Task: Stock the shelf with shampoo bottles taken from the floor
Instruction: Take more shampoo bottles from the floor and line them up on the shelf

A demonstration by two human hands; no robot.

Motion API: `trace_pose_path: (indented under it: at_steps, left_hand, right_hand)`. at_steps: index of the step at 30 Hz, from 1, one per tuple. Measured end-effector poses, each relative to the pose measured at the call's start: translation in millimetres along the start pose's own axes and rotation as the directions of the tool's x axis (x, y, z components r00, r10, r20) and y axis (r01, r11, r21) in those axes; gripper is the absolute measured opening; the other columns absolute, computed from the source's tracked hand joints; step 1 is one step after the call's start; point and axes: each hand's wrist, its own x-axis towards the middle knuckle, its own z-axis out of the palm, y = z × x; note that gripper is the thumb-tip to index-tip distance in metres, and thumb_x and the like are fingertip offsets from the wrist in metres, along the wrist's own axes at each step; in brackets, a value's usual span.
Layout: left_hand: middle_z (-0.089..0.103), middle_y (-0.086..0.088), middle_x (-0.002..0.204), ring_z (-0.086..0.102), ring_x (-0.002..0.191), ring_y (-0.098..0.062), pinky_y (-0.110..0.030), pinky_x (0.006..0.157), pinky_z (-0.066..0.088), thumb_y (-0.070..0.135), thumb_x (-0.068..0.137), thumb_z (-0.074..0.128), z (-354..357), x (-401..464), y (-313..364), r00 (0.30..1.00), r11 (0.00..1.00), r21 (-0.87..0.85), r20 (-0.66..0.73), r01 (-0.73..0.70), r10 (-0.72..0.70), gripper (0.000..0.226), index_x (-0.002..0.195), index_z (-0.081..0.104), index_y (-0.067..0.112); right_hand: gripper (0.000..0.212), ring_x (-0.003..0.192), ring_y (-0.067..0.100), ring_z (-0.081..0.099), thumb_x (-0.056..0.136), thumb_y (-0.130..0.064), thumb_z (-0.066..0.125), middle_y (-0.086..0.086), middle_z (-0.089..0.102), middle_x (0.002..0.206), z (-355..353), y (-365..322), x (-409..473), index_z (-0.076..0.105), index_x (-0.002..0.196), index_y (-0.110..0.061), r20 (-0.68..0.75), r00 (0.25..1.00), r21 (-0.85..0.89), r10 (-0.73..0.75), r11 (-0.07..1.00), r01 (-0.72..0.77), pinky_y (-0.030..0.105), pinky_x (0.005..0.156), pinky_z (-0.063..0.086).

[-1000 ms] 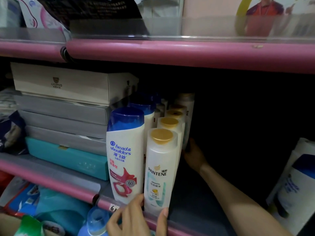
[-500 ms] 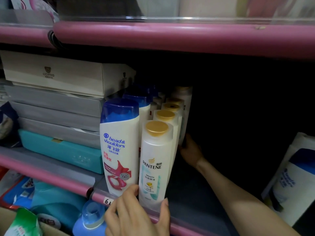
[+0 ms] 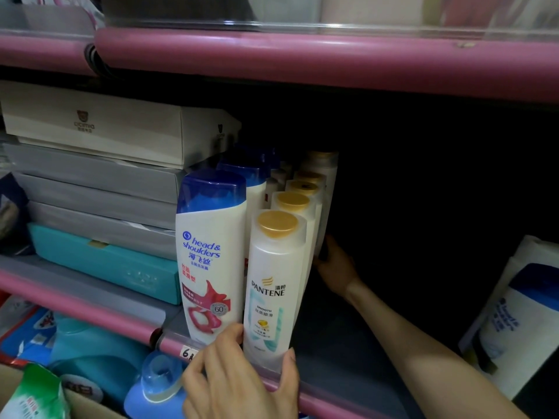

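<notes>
The near Pantene bottle (image 3: 273,285) is showing white with a gold cap and teal label streaks. Left of it, the Head & Shoulders bottle (image 3: 211,255) is wearing a blue cap and red swirl, while the shelf edge (image 3: 302,60) is glowing pink.

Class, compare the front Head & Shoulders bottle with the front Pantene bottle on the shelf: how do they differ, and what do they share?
The Head & Shoulders bottle has a blue cap; the Pantene bottle has a gold one. It stands taller and wider than the slimmer Pantene. The left hand holds only the Pantene. Both are white, upright, front of their rows.

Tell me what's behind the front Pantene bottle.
Behind the front Pantene bottle stand more gold-capped bottles in a row; mostly caps show. The right hand reaches alongside; the row's far end is dark.
</notes>
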Motion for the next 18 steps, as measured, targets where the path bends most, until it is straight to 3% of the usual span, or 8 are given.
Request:
trace_pose_path:
  at_steps: [4,12,15,18]
  left_hand:
    - [0.066,-0.016,0.097,0.053,0.102,-0.039,-0.042,0.087,0.033,0.019,0.044,0.092,-4.4,0.7,2.6,0.998,0.999,-0.020,0.042,0.040,-0.039,0.065,0.100,0.063,0.003]
    - [0.066,-0.019,0.078,0.058,0.083,-0.046,-0.051,0.066,0.047,0.017,0.024,0.096,-1.6,-2.0,1.3,0.995,0.994,0.070,-0.049,-0.080,0.083,0.070,0.086,0.066,0.000]
    - [0.065,-0.014,0.100,0.053,0.100,-0.041,-0.049,0.079,0.043,0.030,0.044,0.093,-8.1,-6.0,-4.8,0.997,0.994,0.087,-0.019,-0.072,0.074,0.072,0.106,0.063,0.007]
    - [0.055,-0.003,0.124,0.041,0.116,-0.027,-0.037,0.094,0.032,0.039,0.073,0.075,-23.4,-12.2,-6.2,0.996,0.998,0.005,0.055,-0.067,0.067,0.065,0.129,0.049,0.019]
  right_hand:
    - [0.047,0.121,0.019,0.052,0.090,-0.029,0.061,-0.001,0.057,0.131,0.7,-1.7,-0.5,0.044,0.135,-0.027,-0.015,1.000,-0.034,0.002,0.999,-0.002,0.025,0.092,0.039]
    - [0.052,0.125,0.021,0.050,0.090,-0.025,0.063,0.003,0.053,0.136,-0.9,-8.7,-3.9,0.042,0.138,-0.021,-0.005,1.000,-0.014,0.017,1.000,-0.017,0.025,0.092,0.038]
    - [0.061,0.130,0.024,0.045,0.091,-0.027,0.062,0.006,0.046,0.144,-7.8,-18.4,-12.8,0.035,0.144,-0.017,-0.041,0.995,-0.043,0.091,0.995,-0.092,0.025,0.095,0.036]
    - [0.057,0.128,0.025,0.047,0.093,-0.023,0.059,0.008,0.047,0.143,-17.7,-30.8,-34.3,0.035,0.144,-0.014,-0.093,0.982,-0.085,0.164,0.981,-0.172,0.026,0.097,0.039]
